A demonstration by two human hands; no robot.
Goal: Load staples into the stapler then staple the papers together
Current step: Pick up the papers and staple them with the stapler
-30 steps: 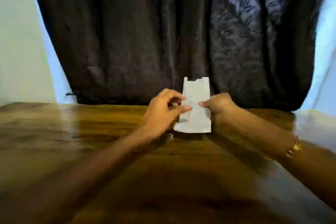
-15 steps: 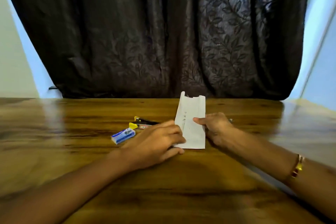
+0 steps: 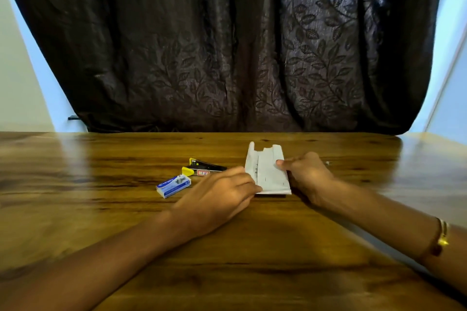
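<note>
1. Wooden table (image 3: 252,247) before a dark curtain (image 3: 227,45).
2. Staple box (image 3: 173,186), closed, lies left of both hands.
3. Stapler (image 3: 204,168) lies behind the left hand (image 3: 219,199).
4. Left hand and right hand (image 3: 307,175) pinch the papers (image 3: 267,171) between them.

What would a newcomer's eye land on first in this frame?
The small white folded papers at the middle of the glossy wooden table, held at their edges by the left hand and right hand. Just left of them lie a black-and-yellow stapler and a small blue staple box, both untouched. A dark leaf-patterned curtain fills the background.
</note>
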